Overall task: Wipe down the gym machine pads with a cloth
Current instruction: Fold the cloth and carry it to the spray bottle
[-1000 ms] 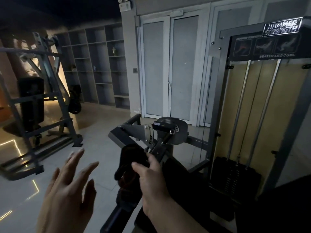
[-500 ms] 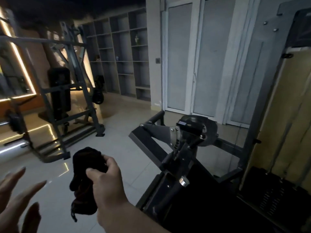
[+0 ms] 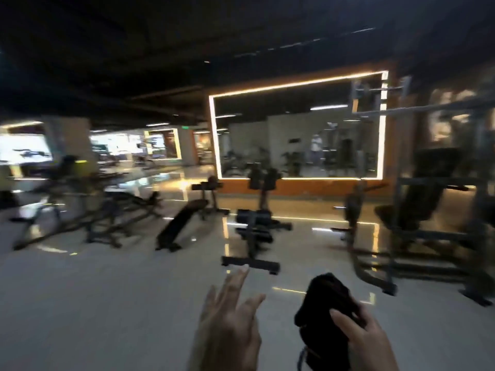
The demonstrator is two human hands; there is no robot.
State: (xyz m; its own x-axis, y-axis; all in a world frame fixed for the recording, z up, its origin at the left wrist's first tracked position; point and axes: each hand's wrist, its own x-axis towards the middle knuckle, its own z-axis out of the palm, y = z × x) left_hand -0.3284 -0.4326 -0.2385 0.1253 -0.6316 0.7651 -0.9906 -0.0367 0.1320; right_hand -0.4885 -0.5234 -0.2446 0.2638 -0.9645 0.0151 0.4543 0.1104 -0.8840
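Note:
My right hand (image 3: 368, 341) grips a bunched black cloth (image 3: 328, 311) low in the frame, held in the air above the floor. Beside it, my left hand (image 3: 227, 330) is raised with its fingers spread and holds nothing. Straight ahead stands a black padded bench machine (image 3: 253, 223) with a floor bar at its foot. A slanted black bench (image 3: 182, 220) lies to its left. At the right a large rack machine with a dark back pad (image 3: 426, 191) rises from the floor. The picture is blurred by motion.
Pale glossy floor (image 3: 107, 303) stretches in front of me. More dark machines (image 3: 93, 210) crowd the left. A wall mirror framed by a light strip (image 3: 297, 132) fills the back wall, and bright windows (image 3: 24, 148) show far left.
The view has swung left, away from the leg curl machine toward the open gym floor. My right hand still holds the cloth; my left hand now sits close beside it.

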